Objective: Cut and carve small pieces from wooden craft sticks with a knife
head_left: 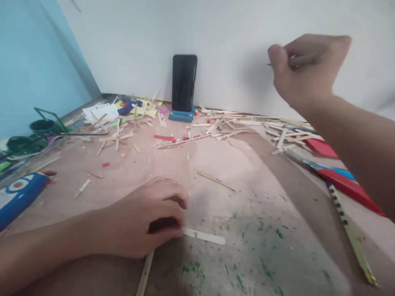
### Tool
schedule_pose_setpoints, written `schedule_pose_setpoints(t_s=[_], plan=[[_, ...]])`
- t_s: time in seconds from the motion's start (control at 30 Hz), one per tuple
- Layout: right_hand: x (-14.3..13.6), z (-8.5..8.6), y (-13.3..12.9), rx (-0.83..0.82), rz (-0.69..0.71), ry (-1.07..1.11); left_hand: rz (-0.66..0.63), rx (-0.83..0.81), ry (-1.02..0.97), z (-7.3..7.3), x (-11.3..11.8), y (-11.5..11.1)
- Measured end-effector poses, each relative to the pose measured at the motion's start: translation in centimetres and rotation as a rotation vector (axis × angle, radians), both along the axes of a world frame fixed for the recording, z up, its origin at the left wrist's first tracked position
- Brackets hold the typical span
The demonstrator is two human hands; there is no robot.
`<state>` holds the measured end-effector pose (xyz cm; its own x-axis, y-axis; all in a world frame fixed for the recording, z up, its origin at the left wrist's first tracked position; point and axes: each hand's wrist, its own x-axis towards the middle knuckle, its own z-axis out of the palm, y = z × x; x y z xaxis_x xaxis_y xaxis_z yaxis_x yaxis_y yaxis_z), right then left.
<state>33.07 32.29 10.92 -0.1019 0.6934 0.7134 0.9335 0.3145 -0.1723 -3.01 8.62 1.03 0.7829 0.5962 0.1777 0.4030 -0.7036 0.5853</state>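
Note:
My left hand (138, 218) rests low over the table, its thumb and fingers closed on one end of a pale craft stick (206, 236). The stick's rounded end points right. Below that hand, a second craft stick (145, 273) runs toward the near edge, its upper end hidden under my fingers. Raised high at the right, in front of the white wall, my right hand (311, 78) is closed around a slim pen-like tool (304, 60) with a dark tip pointing left. Motion blur hides its exact kind. A shorter marked stick piece (216, 180) lies on the table beyond my left hand.
A black phone (184, 82) stands in a blue holder (182, 114) against the wall. Loose craft sticks (228, 127) lie along the back. A red-handled cutter (348, 187) and patterned pencil (348, 234) lie right; a blue bottle-like object (21, 201) lies left.

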Motion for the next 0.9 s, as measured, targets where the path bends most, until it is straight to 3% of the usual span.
schedule_pose_setpoints(t_s=[0.1,0.23,0.37,0.57,0.7,0.9], plan=[[2.6,1.4,0.3,-0.138,-0.178,-0.155,-0.012,0.004,0.000,-0.5,-0.1,-0.1],[4.0,0.7,-0.2,-0.119,-0.242,-0.224,0.017,-0.003,-0.119,-1.7,0.1,-0.2],[3.1,0.3,-0.1,-0.041,-0.127,-0.254,-0.005,0.008,-0.156,-2.4,0.3,-0.1],[2.0,0.4,-1.5,-0.027,0.202,-0.302,0.006,0.035,-0.179,-2.3,0.6,-0.5],[1.5,-2.4,-5.5,-0.044,0.456,-0.299,0.015,0.026,-0.136,-3.0,0.6,-0.5],[-2.4,-8.3,-15.7,-0.128,0.695,-0.082,-0.129,0.204,-0.082,-5.3,-0.1,1.7]])
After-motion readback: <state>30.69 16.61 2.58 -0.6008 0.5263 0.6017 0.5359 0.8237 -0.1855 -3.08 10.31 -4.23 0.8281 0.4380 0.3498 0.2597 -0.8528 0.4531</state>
